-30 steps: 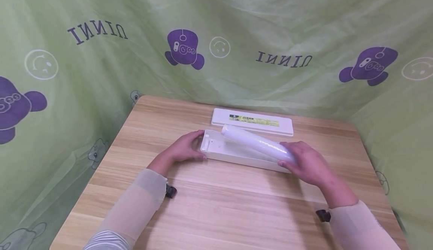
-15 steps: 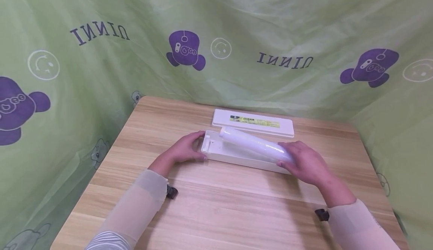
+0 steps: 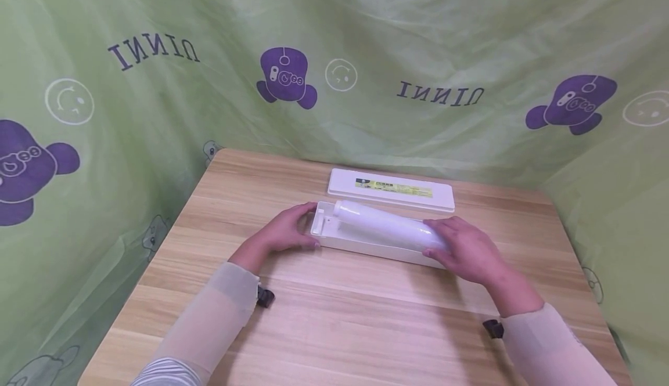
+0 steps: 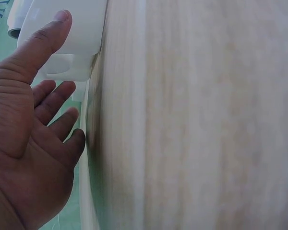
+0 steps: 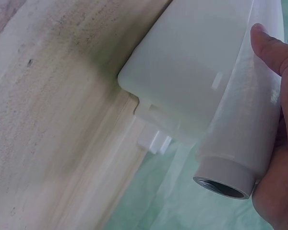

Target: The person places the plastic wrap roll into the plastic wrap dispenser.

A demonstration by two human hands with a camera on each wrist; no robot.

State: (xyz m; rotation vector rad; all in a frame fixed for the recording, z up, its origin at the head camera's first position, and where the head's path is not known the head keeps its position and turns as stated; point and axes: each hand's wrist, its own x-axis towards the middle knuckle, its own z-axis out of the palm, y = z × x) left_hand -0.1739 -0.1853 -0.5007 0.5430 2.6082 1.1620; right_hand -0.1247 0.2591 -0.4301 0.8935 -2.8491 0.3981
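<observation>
A roll of clear plastic wrap [image 3: 381, 223] lies lengthwise over a long white open box [image 3: 366, 249] on the table. My right hand [image 3: 467, 252] grips the roll near its right end, thumb toward me. In the right wrist view the hollow core [image 5: 223, 187] pokes out beyond the wrap, and the roll leans at a slant against the box wall [image 5: 182, 62]. At the box's left end, my left hand [image 3: 284, 229] holds the box between thumb and fingers. The left wrist view has that thumb [image 4: 50, 38] against the white end, with the fingers curled lower down.
Behind the box lies a flat white lid [image 3: 443, 194] with a yellow and black label [image 3: 394, 188]. The wooden table [image 3: 334, 322] ends at a green curtain [image 3: 366, 125] printed with purple figures, which closes off the back and sides.
My right hand has shifted slightly left with the roll, and the roll's left end has come down closer to the box. The left hand and the lid stay put.
</observation>
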